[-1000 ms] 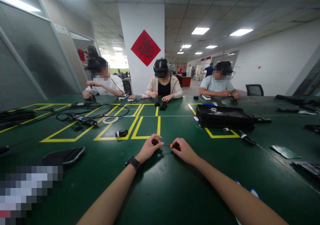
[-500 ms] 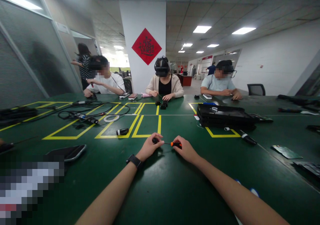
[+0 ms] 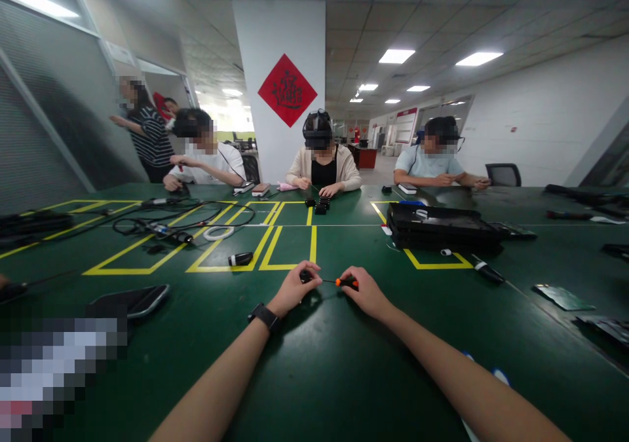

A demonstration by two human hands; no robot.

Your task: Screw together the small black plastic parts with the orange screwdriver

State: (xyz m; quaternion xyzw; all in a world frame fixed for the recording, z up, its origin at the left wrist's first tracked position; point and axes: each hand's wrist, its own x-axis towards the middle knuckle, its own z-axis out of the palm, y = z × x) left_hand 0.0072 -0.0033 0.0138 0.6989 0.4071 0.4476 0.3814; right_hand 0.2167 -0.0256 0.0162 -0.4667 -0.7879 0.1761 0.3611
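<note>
At the left grip (image 3: 293, 289), closed on small black part (image 3: 305, 276), pinning it to bench (image 3: 314, 363); right grip (image 3: 362, 291) clasping orange-handled screwdriver (image 3: 344, 282), tip levelled at it.

Probably an assembly workshop, long green worktable (image 3: 314, 376), seated workers (image 3: 323, 167), ceiling panel lights (image 3: 396, 56)

A small black part (image 3: 305, 276) pinched in the left hand (image 3: 293, 291) is too tiny to identify; a pixelated patch (image 3: 59, 376) masks the tabletop's near-left corner.

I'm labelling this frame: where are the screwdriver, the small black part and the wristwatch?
screwdriver (image 3: 345, 282), head view, orange handle.
small black part (image 3: 305, 276), head view, its top.
wristwatch (image 3: 264, 315), head view, strap on wrist.
</note>
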